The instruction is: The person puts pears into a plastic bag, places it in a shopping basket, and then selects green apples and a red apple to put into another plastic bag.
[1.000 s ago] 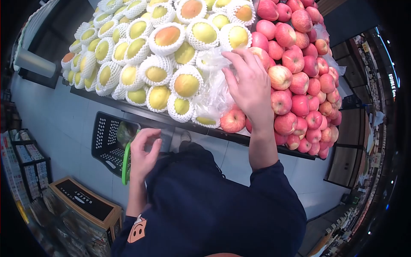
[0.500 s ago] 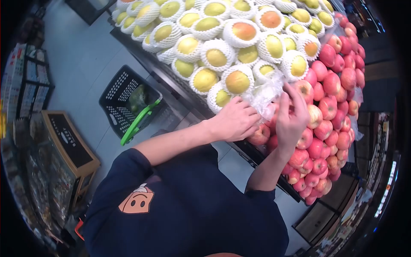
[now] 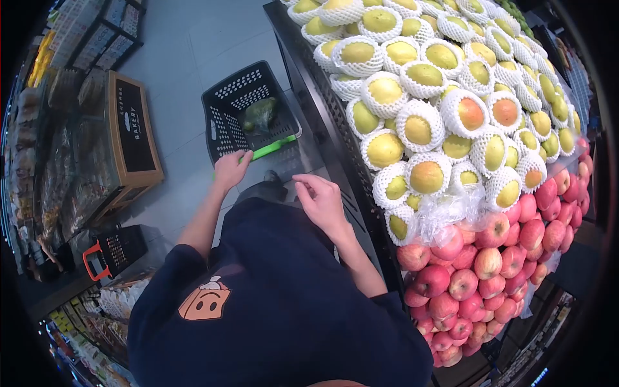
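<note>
My left hand (image 3: 233, 169) is closed around the end of a green basket handle (image 3: 265, 149). The handle belongs to a black shopping basket (image 3: 216, 122) on the floor, which has a clear plastic bag of green produce (image 3: 260, 116) inside. My right hand (image 3: 320, 203) hangs in the air between the basket and the fruit display, its fingers loosely bent and slightly apart, with nothing visible in them. A crumpled clear plastic bag (image 3: 451, 209) lies on the fruit, where the red apples (image 3: 463, 284) meet the yellow-green fruit in white foam nets (image 3: 419, 129).
The dark edge of the fruit display (image 3: 335, 122) runs along my right side. A wooden bakery stand (image 3: 138, 129) with a black sign is on the left. Below it stands another dark basket (image 3: 122, 248) with an orange handle. Tiled floor (image 3: 174, 64) lies between stand and display.
Both hands have left the plastic bag on the fruit. My left hand has taken hold of the basket handle; my right hand has drawn back from the display. The view has turned left.
</note>
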A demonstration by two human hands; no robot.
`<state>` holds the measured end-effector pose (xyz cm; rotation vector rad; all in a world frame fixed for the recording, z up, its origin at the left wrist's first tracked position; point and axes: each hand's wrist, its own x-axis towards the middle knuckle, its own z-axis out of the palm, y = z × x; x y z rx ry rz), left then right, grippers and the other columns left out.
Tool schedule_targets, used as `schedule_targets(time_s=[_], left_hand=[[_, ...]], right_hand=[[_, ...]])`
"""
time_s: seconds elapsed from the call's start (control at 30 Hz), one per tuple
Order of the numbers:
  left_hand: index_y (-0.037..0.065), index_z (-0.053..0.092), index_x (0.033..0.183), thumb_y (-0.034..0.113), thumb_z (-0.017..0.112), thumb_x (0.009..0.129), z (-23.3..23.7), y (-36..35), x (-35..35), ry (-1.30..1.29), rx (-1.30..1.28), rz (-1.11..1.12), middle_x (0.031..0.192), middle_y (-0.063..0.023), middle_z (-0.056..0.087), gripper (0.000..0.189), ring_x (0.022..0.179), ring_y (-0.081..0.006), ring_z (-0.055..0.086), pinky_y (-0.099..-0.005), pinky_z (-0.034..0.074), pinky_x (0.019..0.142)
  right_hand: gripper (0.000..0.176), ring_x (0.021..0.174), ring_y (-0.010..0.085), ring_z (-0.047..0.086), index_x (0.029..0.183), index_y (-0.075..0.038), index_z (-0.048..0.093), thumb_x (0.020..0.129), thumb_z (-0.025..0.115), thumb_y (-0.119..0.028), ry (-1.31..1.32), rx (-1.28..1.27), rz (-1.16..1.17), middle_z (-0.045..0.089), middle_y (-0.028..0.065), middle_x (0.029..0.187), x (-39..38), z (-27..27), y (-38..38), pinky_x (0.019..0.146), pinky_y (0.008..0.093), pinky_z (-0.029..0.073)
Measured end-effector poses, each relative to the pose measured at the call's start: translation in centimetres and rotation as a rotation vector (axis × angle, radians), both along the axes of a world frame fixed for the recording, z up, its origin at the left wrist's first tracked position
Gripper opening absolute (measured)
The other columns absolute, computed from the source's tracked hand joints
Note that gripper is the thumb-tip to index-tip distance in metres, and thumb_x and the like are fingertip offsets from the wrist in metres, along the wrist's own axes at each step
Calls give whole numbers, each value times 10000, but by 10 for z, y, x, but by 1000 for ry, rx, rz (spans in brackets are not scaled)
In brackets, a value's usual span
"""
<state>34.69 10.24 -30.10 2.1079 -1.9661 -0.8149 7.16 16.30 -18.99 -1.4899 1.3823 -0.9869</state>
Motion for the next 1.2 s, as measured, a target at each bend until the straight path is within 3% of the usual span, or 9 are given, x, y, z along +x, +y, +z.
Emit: schedule_targets(time_s=[0.2,0.33,0.37,0.47,0.5,0.6,0.8,1.03,1.2], left_hand=[[44,722,800,442,514,949,-13,-13,22,53,6,103,766,-220,682,473,793,-416,673,-500,523,751],[36,726,781,381,538,905,-5,-18,18,41,-19,163,724,-209,679,412,769,-410,680,-506,535,749],[41,720,757,356,553,872,-1,-20,18,67,-39,171,725,-216,675,374,754,-412,678,-504,538,737],[45,708,723,347,572,853,-4,-28,26,90,-38,163,732,-223,674,356,746,-418,673,-504,538,725],[48,708,716,338,574,847,-5,-30,28,118,-40,163,717,-219,670,346,731,-419,672,-507,539,710],[44,700,725,311,589,862,-7,-45,44,193,-139,119,674,-205,651,320,676,-405,664,-500,531,661],[51,698,716,294,604,863,-11,-89,86,274,-214,5,673,-204,650,299,672,-399,664,-505,529,644],[48,707,711,330,598,863,-19,-155,122,275,-257,-4,689,-210,670,339,689,-407,677,-522,542,685],[49,687,723,305,605,879,-23,-201,145,291,-339,6,675,-197,655,311,669,-401,663,-515,524,645]], right_hand=[[178,740,269,676,999,-43,723,907,641,-171,179,0,128,683,107,824,43,-25,-61,707,398,528],[212,828,342,659,956,-18,712,921,644,-216,319,-309,192,683,107,857,96,-64,-107,766,447,527],[281,823,392,668,960,-26,720,960,585,-272,373,-322,282,703,130,854,108,-75,-118,779,485,530],[382,794,419,683,893,-43,744,974,524,-344,608,-34,512,715,182,829,137,-125,-139,774,508,540],[447,779,423,684,787,-28,736,965,482,-350,792,69,497,697,227,784,146,-116,-144,782,523,539],[450,764,423,682,747,-20,728,939,495,-353,766,48,408,688,238,767,157,-115,-156,781,514,548],[390,747,406,695,792,-45,755,898,530,-346,791,84,282,696,227,759,193,-118,-191,762,504,558],[321,711,400,681,751,-39,740,833,552,-287,809,17,214,671,222,718,228,-126,-248,734,498,560],[318,736,393,686,762,-38,746,822,560,-289,829,11,184,676,221,733,249,-133,-292,754,495,560]])
